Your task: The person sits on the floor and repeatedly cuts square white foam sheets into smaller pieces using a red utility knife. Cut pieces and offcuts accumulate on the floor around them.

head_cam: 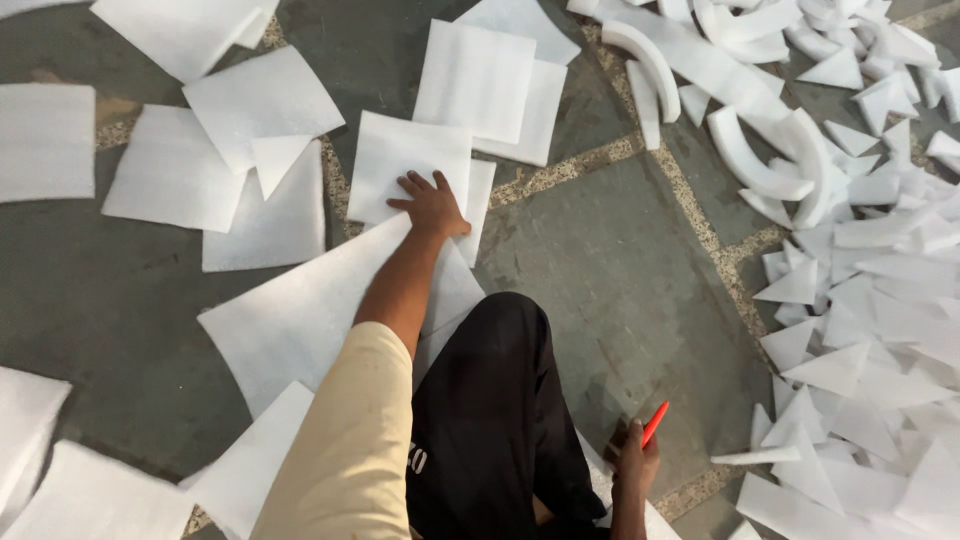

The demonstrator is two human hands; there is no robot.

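On the grey stone floor (620, 290), white foam sheets scattered all around. Left hand (432, 205) stretched forward, fingers (411, 186) spread flat on a square foam sheet (405, 160) lying over other sheets. Large foam sheet (300, 320) just below, under the forearm. Right hand (635, 465) low beside the black-trousered knee (495, 400), fingers closed around a red cutter (654, 423) pointing up and away. Heap of foam offcuts (860, 300), triangles and curved strips, piled at right, well apart from the left hand. More square sheets (230, 150) spread at upper left.
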